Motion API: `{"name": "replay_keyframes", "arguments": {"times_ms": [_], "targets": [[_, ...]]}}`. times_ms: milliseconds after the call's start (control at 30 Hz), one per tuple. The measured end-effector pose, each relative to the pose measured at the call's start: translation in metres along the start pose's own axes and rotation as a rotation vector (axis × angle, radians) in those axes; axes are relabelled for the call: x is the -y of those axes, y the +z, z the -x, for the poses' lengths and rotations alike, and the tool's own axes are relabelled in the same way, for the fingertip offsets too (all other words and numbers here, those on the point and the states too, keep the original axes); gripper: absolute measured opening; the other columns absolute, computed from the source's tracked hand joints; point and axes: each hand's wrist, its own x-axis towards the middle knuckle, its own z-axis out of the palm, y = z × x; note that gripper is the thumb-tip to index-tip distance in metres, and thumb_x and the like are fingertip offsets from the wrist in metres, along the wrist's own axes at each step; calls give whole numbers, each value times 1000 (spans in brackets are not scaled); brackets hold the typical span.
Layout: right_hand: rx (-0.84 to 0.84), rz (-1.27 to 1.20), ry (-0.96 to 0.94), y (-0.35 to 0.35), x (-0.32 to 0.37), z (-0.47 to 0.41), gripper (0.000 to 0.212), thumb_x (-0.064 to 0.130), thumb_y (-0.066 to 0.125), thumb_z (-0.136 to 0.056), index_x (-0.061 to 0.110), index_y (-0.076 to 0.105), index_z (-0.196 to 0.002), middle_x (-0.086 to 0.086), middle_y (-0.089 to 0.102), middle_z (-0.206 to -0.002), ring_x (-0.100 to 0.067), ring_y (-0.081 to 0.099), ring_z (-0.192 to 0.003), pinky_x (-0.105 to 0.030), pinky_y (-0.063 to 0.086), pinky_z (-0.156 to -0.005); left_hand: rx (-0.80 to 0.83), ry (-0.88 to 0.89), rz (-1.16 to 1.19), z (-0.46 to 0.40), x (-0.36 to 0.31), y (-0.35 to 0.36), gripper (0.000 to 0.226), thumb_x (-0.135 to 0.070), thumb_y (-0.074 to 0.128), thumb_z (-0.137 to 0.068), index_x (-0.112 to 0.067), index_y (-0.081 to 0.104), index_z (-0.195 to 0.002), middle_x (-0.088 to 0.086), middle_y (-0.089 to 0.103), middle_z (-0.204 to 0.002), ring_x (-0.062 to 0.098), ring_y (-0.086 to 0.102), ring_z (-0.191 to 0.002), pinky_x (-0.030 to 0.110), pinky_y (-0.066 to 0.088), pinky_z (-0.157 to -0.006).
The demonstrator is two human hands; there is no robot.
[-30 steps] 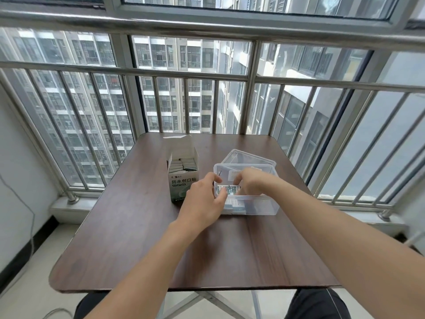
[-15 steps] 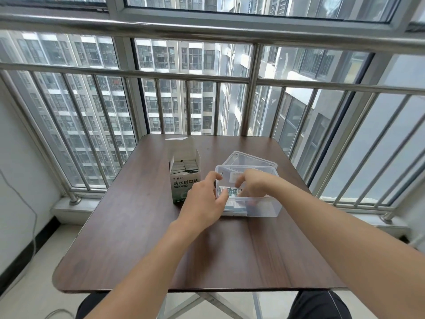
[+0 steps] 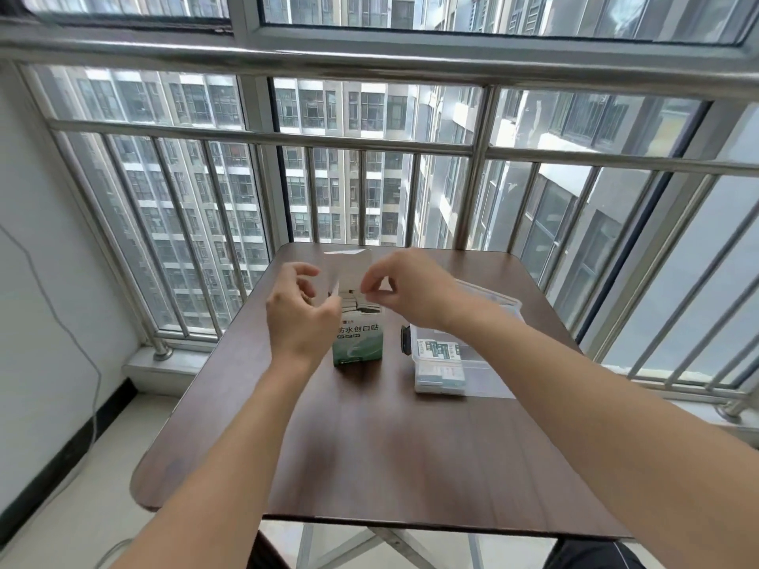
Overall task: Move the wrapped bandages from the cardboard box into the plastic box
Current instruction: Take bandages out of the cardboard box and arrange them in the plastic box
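Note:
The green-and-white cardboard box [image 3: 359,342] stands upright at the middle of the table, its top flap raised. Wrapped bandages [image 3: 363,306] stand packed in its open top. My left hand [image 3: 297,318] is curled round the box's left side, with the thumb at the top edge. My right hand [image 3: 406,291] hovers over the opening, thumb and forefinger pinching at the top of a bandage. To the right sits the clear plastic box [image 3: 486,390], open, with several wrapped bandages [image 3: 439,351] lying in its left end.
The brown table [image 3: 369,453] stands against a steel window railing [image 3: 369,147]. The clear lid [image 3: 499,299] lies behind the plastic box, and a small black round part [image 3: 405,340] sits at the box's left end. A cable hangs on the left wall.
Both hands have left the plastic box and moved left and back to the cardboard box. Bandages now lie in the plastic box where the hands were. The camera has tilted.

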Motion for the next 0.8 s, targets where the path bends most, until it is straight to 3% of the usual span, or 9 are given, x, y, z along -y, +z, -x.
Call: {"name": "replay_keyframes", "arguments": {"times_ms": [100, 167, 233, 333, 467, 633, 800], "targets": [[59, 142, -13, 15, 7, -17, 13, 11, 68, -90, 18, 78, -89, 5, 72, -91, -15, 66, -82, -32, 56, -75, 146, -131, -10, 0, 19, 0, 52, -19, 69, -64, -21, 54, -114, 5, 55, -106, 14, 53, -82, 26, 47, -73], [85, 215, 6, 24, 8, -26, 13, 8, 69, -86, 19, 76, -81, 6, 64, -89, -20, 65, -86, -33, 54, -70, 259, -196, -4, 3, 26, 3, 73, -22, 67, -56, -22, 50, -127, 4, 50, -121, 17, 55, -103, 28, 50, -85], [102, 254, 24, 28, 7, -31, 15, 9, 73, -84, 22, 75, -78, 6, 56, -89, -21, 62, -84, -31, 49, -67, 330, -228, 13, 7, 30, 8, 82, -22, 66, -52, -22, 47, -132, 4, 48, -128, 18, 56, -112, 35, 53, -94], [164, 287, 13, 29, 5, -37, 10, 12, 74, -86, 22, 76, -82, 3, 55, -92, -19, 53, -81, -32, 50, -70, 336, -220, 40, 10, 36, 13, 79, -21, 69, -51, -26, 47, -127, 7, 52, -127, 18, 60, -109, 36, 56, -92], [234, 292, 9, 30, 3, -43, 24, 11, 72, -85, 28, 68, -70, 1, 56, -80, -26, 61, -80, -37, 57, -73, 327, -178, 13, 11, 36, 13, 70, -22, 68, -54, -31, 46, -120, 4, 55, -125, 11, 58, -107, 33, 55, -91], [252, 210, 10, 32, 0, -45, 9, 11, 73, -86, 17, 79, -83, 10, 56, -71, -21, 60, -76, -37, 57, -73, 326, -129, -11, 9, 38, 13, 65, -14, 73, -64, -26, 48, -123, 4, 54, -124, 11, 57, -104, 30, 53, -89], [174, 90, 17, 29, -5, -42, 10, 7, 72, -84, 12, 81, -84, 5, 66, -74, -19, 64, -73, -34, 57, -71, 327, -103, -47, 5, 44, 14, 61, -8, 75, -70, -22, 49, -124, 4, 55, -123, -1, 57, -95, 5, 44, -71]]}}
